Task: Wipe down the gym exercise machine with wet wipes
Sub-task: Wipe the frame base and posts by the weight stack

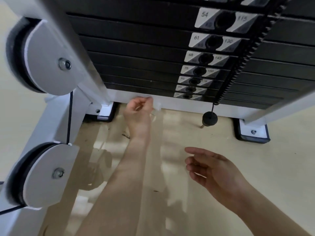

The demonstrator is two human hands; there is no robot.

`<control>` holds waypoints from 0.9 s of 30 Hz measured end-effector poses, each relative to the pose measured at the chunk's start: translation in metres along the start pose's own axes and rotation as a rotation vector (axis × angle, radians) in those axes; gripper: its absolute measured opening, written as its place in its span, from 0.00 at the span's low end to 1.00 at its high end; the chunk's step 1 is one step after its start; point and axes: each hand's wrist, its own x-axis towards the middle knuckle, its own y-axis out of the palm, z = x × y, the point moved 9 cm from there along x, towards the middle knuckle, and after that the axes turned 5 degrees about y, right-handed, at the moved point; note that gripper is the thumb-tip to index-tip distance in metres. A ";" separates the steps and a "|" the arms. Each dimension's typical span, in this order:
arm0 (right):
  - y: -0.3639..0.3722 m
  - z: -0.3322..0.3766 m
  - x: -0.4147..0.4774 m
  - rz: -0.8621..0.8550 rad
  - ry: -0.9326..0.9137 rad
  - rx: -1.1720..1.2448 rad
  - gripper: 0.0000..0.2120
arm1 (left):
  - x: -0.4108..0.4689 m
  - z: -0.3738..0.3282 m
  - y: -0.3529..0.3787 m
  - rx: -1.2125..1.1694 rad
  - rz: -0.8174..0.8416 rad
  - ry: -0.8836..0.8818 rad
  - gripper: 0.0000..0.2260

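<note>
Beige floor (255, 167) under white gym machine (56, 126); black weight stack (136, 48) above its base rail (179, 104). Of the two hands, left hand (138, 109) pinches a pale wet wipe (157, 108) against the rail, near the left foot. Right hand (213, 169) hovers over the floor, fingers relaxed, holding nothing. Selector pin (210, 118) dangles on its cord.

Left hand (138, 109), wipe (157, 108) at machine base (184, 105)
</note>
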 end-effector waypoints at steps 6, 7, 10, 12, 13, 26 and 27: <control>0.006 0.022 0.003 -0.077 -0.087 0.033 0.13 | -0.013 0.007 0.029 0.225 0.115 0.045 0.07; 0.009 0.032 0.005 -0.078 -0.116 0.065 0.14 | -0.007 0.006 0.012 0.186 0.048 0.051 0.09; 0.023 0.060 0.008 -0.063 -0.186 0.146 0.17 | 0.007 0.004 -0.029 0.092 -0.003 0.080 0.11; 0.035 0.071 0.012 -0.045 -0.199 0.150 0.22 | 0.006 0.000 -0.033 0.109 0.060 0.109 0.10; 0.041 0.074 0.014 -0.034 -0.201 0.141 0.24 | 0.001 -0.002 -0.032 0.100 0.086 0.124 0.09; 0.072 0.083 0.020 0.050 -0.235 0.067 0.27 | -0.020 -0.012 -0.019 0.384 -0.019 -0.059 0.10; 0.075 0.085 0.020 0.039 -0.251 -0.015 0.26 | -0.038 -0.002 -0.018 0.390 0.069 -0.105 0.09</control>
